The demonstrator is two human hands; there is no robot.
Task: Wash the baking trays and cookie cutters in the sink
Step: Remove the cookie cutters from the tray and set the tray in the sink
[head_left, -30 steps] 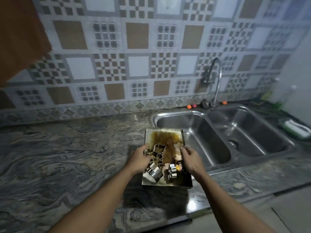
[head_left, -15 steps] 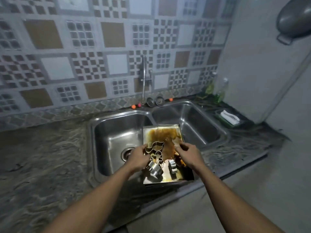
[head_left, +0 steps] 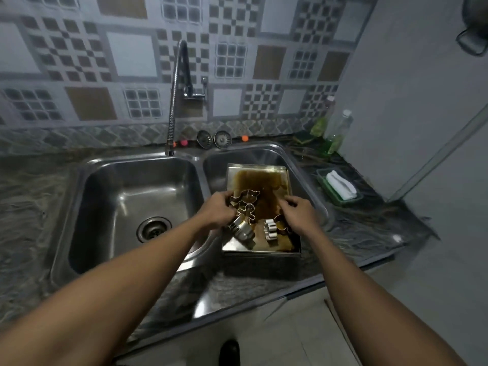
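Note:
A metal baking tray (head_left: 258,171) smeared with brown residue hangs over the right basin (head_left: 237,159) of the double sink. My left hand (head_left: 217,211) grips its left edge and my right hand (head_left: 297,213) grips its right edge. Several metal cookie cutters lie in the tray: an animal-shaped one (head_left: 245,197), a gingerbread-man one (head_left: 247,211), a round one (head_left: 241,229) and a ridged one (head_left: 270,229). The tray's near end reaches over the counter's front strip.
The left basin (head_left: 132,207) holds only its drain. A tall spring faucet (head_left: 175,101) stands behind the divider, with two strainers (head_left: 214,139) by the wall. A green tray with a white cloth (head_left: 339,184) and bottles (head_left: 336,130) sit at the right.
Both hands have carried the tray with the cutters rightward, from the counter left of the sink across the left basin to over the right basin. My view has swung right with it.

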